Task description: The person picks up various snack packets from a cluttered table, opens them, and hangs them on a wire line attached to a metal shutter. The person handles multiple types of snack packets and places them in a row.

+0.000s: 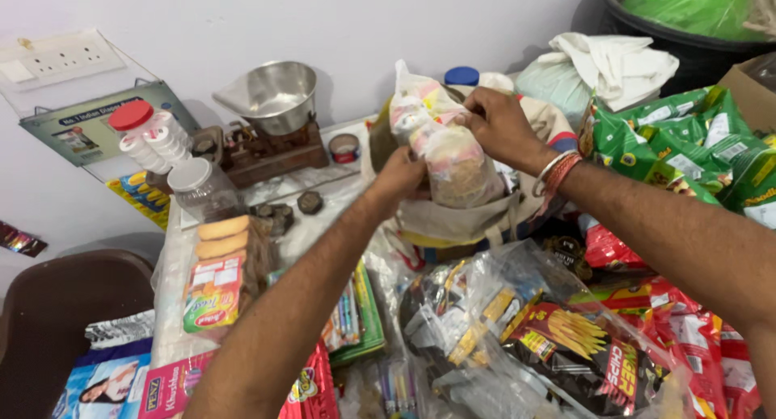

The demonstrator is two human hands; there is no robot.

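— Where the steel scale pan sits, what lies to its right?
— A clear plastic bag of grain, upright in a cloth bag.
— And the hands?
— Left hand closed on the bag's side; right hand pinches its top shut.

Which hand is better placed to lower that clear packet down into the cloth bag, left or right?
Probably the left hand: it grips the clear plastic packet low on its side, beside the cloth bag opening. The right hand only pinches the packet's top, better suited to steadying it.
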